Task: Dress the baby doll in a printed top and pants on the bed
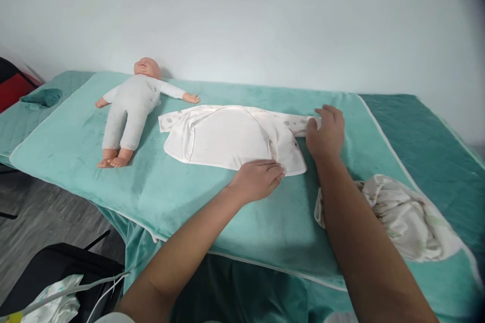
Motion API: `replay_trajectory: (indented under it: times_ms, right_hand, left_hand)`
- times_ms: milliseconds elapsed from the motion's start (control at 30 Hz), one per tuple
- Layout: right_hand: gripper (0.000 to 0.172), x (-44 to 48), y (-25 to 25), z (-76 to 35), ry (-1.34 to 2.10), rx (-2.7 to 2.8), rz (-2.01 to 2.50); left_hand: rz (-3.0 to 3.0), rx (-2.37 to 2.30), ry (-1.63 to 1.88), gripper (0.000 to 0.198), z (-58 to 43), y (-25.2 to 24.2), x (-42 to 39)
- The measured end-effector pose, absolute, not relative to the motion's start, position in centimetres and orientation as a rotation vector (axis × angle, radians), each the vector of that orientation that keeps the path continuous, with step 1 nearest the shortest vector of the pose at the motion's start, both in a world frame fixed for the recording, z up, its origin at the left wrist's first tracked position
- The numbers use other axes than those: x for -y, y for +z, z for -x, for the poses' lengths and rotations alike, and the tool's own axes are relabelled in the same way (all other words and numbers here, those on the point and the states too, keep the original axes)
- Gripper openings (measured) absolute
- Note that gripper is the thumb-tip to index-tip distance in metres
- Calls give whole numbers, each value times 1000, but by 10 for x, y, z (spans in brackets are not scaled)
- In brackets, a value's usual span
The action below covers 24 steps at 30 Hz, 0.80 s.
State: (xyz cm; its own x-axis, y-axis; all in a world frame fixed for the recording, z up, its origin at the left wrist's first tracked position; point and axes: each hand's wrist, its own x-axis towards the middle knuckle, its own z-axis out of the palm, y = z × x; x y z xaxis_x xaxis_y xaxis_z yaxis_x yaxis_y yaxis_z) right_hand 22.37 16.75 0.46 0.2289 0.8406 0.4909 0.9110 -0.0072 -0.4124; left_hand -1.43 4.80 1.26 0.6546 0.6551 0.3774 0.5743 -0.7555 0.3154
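A white baby shirt (231, 136) lies spread out and unfastened on the bed, sleeves stretched to both sides, with small printed motifs on them. My left hand (259, 179) is at its lower hem, fingers bent and closed on the edge near the right front flap. At the cuff of the right-hand sleeve is my right hand (328, 128), thumb touching the cuff and fingers apart from it; part of the cuff is hidden. To the left, a baby doll (132, 98) in a white suit lies on its back, one arm reaching toward the shirt.
A crumpled printed white cloth (409, 217) lies at right, partly behind my right forearm. A green cover (76, 136) spreads over the bed against the wall. At lower left stands a black chair (49, 262) with folded patterned items (56, 303) and cables (79, 286).
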Motion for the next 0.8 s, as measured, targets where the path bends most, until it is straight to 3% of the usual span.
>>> replay_trajectory:
  times_ms: [167,433,800]
  right_hand:
    - [49,-171,-6,-217,6,1970,1980]
    - [62,-170,-8,-219,56,1932,2126]
    - [55,-175,-21,-232,-85,1846,2001]
  left_hand:
    - [-2621,-1084,693,37,17,12,-47]
    - [-2457,-1227,817,39,20,13,-47]
    - [-2384,-1376,635,40,22,23,-47]
